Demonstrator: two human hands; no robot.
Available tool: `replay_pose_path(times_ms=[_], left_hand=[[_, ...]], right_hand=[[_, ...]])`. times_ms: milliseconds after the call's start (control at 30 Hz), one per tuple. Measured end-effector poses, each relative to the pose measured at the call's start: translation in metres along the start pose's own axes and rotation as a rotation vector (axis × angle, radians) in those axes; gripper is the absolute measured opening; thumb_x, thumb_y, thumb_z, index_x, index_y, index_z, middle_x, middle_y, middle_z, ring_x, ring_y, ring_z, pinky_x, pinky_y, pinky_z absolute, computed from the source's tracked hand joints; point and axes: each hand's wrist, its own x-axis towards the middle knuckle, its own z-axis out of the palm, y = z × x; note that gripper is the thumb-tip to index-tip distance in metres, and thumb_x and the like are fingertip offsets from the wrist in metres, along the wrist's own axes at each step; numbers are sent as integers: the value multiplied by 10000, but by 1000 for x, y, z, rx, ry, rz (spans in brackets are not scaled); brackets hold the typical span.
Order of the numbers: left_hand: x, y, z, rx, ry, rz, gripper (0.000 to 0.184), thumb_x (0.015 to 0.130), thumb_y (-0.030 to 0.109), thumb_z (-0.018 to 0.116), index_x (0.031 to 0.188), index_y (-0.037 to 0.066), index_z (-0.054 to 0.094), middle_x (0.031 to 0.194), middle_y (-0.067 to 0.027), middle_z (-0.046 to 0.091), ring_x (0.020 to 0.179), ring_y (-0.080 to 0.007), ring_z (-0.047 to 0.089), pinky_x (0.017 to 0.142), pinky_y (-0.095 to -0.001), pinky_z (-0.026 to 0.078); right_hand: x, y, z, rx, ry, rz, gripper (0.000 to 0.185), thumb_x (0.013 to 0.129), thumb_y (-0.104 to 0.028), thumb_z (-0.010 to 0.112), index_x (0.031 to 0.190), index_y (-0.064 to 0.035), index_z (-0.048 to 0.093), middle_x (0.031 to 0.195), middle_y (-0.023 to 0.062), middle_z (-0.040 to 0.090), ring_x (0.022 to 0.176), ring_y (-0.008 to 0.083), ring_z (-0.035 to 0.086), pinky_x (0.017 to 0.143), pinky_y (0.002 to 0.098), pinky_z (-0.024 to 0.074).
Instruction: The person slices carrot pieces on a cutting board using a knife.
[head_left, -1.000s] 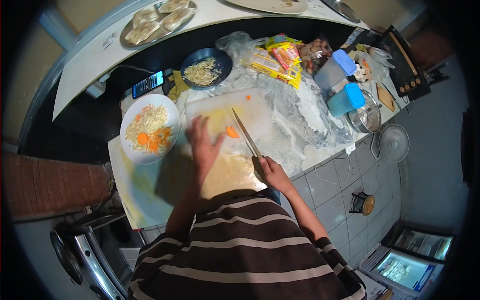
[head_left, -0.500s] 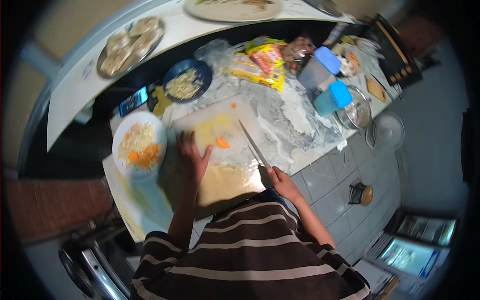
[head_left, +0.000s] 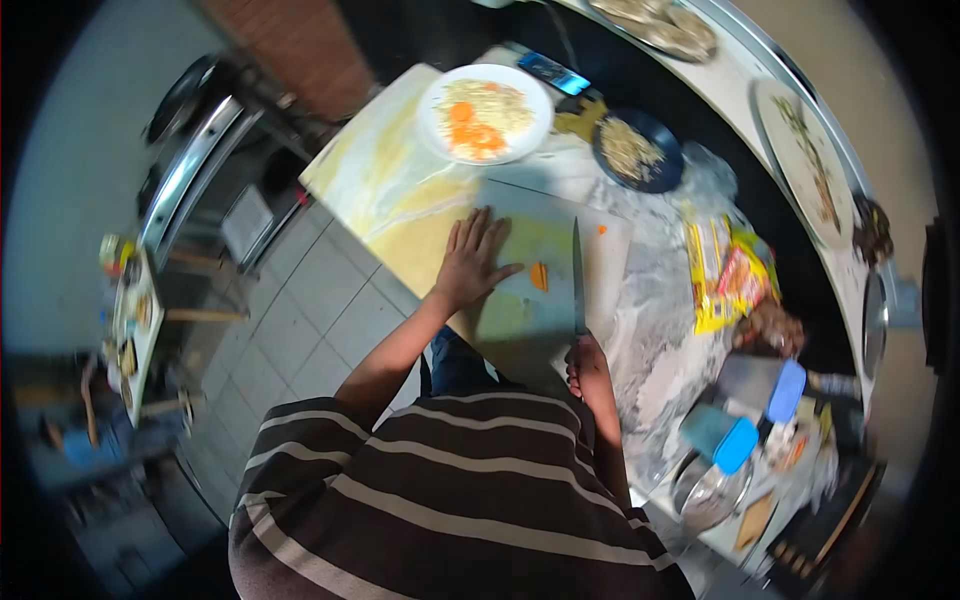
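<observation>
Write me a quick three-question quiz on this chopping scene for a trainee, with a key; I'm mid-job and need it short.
1. Which hand grips the knife?
2. True or false: the larger loose carrot piece lies on the cutting board, between the knife and the left hand.
3. How many blue-lidded plastic containers are in view?
A. One
B. Two
C. Four

Key:
1. The right hand.
2. True.
3. B.
</observation>
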Motion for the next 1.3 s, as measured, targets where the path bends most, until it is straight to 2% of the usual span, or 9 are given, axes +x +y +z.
replay_pose_path(times_ms=[300,500,567,600,700,833,900,1033,1300], left_hand=[[-57,9,-9,113,67,-181,837,840,613,604,1465,112,361,1550,-175,274,1456,-344,225,1168,-528,184],[-59,16,-10,135,79,-219,819,840,541,648,1465,108,344,1539,-167,286,1448,-341,237,1168,-523,182],[-57,21,-13,94,120,-198,784,830,477,681,1448,106,372,1515,-162,324,1420,-350,286,1158,-526,204],[-57,23,-14,28,129,-164,759,830,444,685,1438,102,387,1499,-163,344,1403,-355,311,1149,-527,221],[-67,32,-14,-132,122,-78,671,875,376,647,1442,121,393,1456,-164,381,1387,-347,329,1146,-519,234],[-71,46,-12,-323,54,66,594,886,354,629,1397,116,443,1408,-166,423,1343,-340,380,1140,-519,248],[-77,45,-3,-203,51,174,556,885,376,633,1365,132,494,1388,-161,452,1343,-351,382,1126,-523,270],[-80,44,7,-176,45,167,477,915,404,590,1301,129,540,1383,-147,458,1340,-338,378,1138,-539,235],[-76,63,7,-67,110,93,543,884,464,605,1328,164,519,1347,-142,472,1306,-342,389,1119,-549,237]], right_hand=[[5,-8,-24,-248,-156,19,352,1036,-447,412,879,-134,444,592,-48,369,425,48,336,370,225,289],[13,23,-17,-583,-110,-312,367,1034,-423,430,917,-82,496,609,3,452,465,100,453,422,284,374],[9,19,2,-690,0,-307,381,1035,-344,422,991,18,533,774,289,581,753,479,598,663,518,449],[3,10,10,-722,10,-278,362,1033,-326,415,1000,8,550,855,317,611,855,522,583,691,547,449],[1,19,23,-829,167,-394,364,1029,-329,420,1002,8,553,868,319,613,859,515,593,707,556,455],[-7,8,25,-792,189,-235,390,1031,-340,412,1119,0,581,925,327,620,878,515,596,727,544,470],[-7,6,26,-812,214,-218,415,1031,-343,413,1179,9,576,930,328,623,890,510,600,741,529,476],[-15,8,27,-848,169,-239,433,1030,-335,411,1203,29,570,943,332,624,915,508,601,780,515,479],[-12,12,16,-901,119,-282,466,1029,-320,408,1234,74,548,1009,346,616,968,502,598,831,500,477]])
